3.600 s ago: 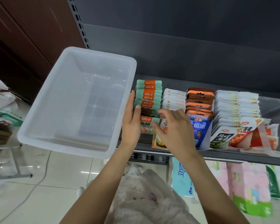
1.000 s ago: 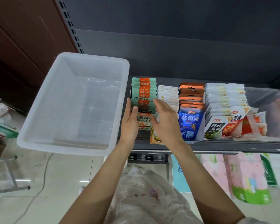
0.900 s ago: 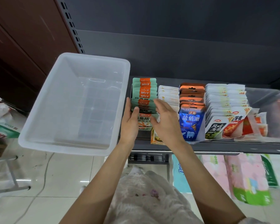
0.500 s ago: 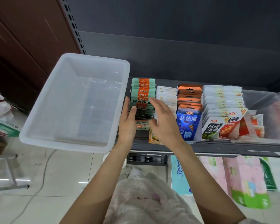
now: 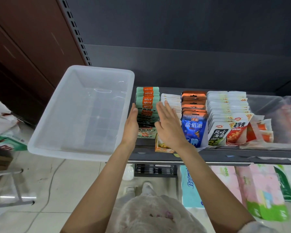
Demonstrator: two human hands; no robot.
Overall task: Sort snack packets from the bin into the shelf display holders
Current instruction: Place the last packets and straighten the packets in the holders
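Note:
A clear plastic bin (image 5: 70, 148) holding no packets sits at the shelf's left end, overhanging the edge. To its right stand rows of snack packets in holders: green-and-orange packets (image 5: 147, 98), white packets (image 5: 170, 98), blue-and-orange packets (image 5: 193, 126) and white seaweed packets (image 5: 225, 108). My left hand (image 5: 132, 123) lies flat against the left side of the green row, fingers straight. My right hand (image 5: 169, 125) is flat with straight fingers on the row's right side, over the white packets. Neither hand holds a packet.
The dark shelf (image 5: 225, 157) has a grey back panel. Red and orange packets (image 5: 238, 133) lie loose beside a clear bag (image 5: 279, 118) at the right. Tissue packs (image 5: 262, 190) are stacked below the shelf. A white bag (image 5: 0, 118) and a metal stand are at the left.
My right hand has straightened and lifted from the front packets to sit flat beside the green row. My left hand stays against the row's left side. The view shifted slightly.

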